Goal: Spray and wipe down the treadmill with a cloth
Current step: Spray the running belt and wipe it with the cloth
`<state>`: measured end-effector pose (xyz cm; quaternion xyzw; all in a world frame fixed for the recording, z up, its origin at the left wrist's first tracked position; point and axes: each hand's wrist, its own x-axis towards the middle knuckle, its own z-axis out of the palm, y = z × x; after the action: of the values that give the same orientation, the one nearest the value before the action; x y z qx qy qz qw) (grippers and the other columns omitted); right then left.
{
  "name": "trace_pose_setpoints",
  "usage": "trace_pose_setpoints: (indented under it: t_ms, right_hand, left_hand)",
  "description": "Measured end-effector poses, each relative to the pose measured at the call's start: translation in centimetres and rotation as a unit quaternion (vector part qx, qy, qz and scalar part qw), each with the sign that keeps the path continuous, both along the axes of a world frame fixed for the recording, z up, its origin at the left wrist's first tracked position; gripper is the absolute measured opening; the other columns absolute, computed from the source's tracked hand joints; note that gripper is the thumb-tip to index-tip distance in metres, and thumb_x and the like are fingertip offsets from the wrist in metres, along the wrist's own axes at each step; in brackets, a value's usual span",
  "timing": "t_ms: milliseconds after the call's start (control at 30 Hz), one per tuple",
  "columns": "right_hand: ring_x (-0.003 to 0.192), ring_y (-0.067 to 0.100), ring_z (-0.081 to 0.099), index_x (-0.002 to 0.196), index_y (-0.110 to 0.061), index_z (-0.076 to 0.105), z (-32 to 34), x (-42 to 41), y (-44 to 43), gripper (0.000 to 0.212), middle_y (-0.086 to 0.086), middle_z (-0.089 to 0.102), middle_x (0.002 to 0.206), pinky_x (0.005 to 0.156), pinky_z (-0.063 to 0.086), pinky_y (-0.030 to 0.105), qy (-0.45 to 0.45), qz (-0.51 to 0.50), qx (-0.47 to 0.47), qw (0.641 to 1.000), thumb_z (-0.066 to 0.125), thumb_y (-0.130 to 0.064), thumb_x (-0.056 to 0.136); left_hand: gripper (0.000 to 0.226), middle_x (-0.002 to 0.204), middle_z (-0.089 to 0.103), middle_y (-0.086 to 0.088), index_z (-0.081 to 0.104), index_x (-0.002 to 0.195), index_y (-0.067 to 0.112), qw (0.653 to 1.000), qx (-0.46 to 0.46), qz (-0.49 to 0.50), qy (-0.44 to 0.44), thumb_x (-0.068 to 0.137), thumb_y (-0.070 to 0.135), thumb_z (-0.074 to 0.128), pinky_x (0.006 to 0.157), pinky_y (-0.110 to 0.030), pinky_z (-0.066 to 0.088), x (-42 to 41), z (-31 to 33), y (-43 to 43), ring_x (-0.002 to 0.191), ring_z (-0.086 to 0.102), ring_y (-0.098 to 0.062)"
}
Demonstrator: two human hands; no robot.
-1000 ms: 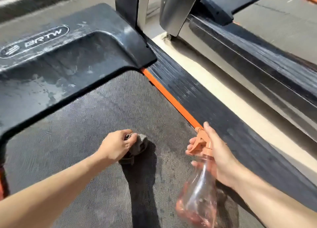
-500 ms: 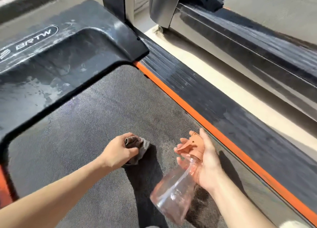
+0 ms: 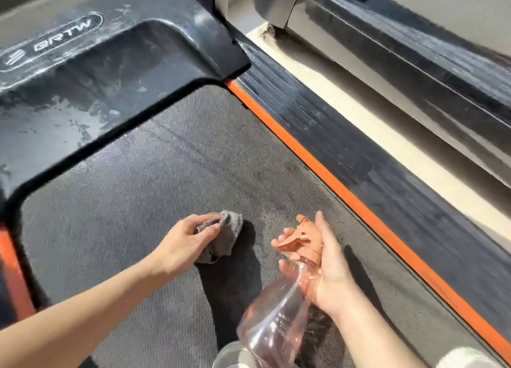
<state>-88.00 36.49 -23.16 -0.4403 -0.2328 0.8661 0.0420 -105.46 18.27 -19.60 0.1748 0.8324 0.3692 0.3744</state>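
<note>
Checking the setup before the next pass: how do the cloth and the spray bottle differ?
The cloth is grey and crumpled; the spray bottle is clear pinkish plastic with an orange trigger head. The cloth lies on the belt under the left hand; the spray bottle is held tilted above the belt in the right hand. Each is gripped by one hand.

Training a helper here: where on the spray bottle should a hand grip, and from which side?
Wrap the spray bottle at its narrow neck under the orange trigger head, from its right as the right hand does; fingers then reach the trigger.
</note>
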Motion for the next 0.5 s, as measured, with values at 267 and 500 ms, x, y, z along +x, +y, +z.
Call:
trace_pose_setpoints:
  t_ms: [267,500]
  right_hand:
    - [0.05,0.022,0.061,0.066,-0.014,0.067,0.2,-1.0,-1.4,0.05,0.008,0.061,0.063,0.042,0.044,0.023,-0.064,0.012,0.001,0.998,0.064,-0.062,0.081]
    - [0.073,0.025,0.07,0.085,-0.011,0.075,0.4,-0.3,-0.4,0.062,0.012,0.069,0.081,0.053,0.053,0.029,-0.029,0.109,0.025,0.993,0.067,-0.072,0.072]
  left_hand:
    - [0.06,0.143,0.04,-0.01,0.051,0.14,0.022,0.962,-0.116,-0.144,0.202,0.083,0.014,0.068,0.107,-0.035,0.034,1.2,-1.7,0.7,0.129,0.04,-0.028]
    - [0.069,0.149,0.04,-0.016,0.046,0.144,0.014,0.919,-0.104,-0.202,0.321,0.081,0.027,0.072,0.101,-0.052,0.045,4.4,-4.4,1.4,0.128,0.046,-0.037]
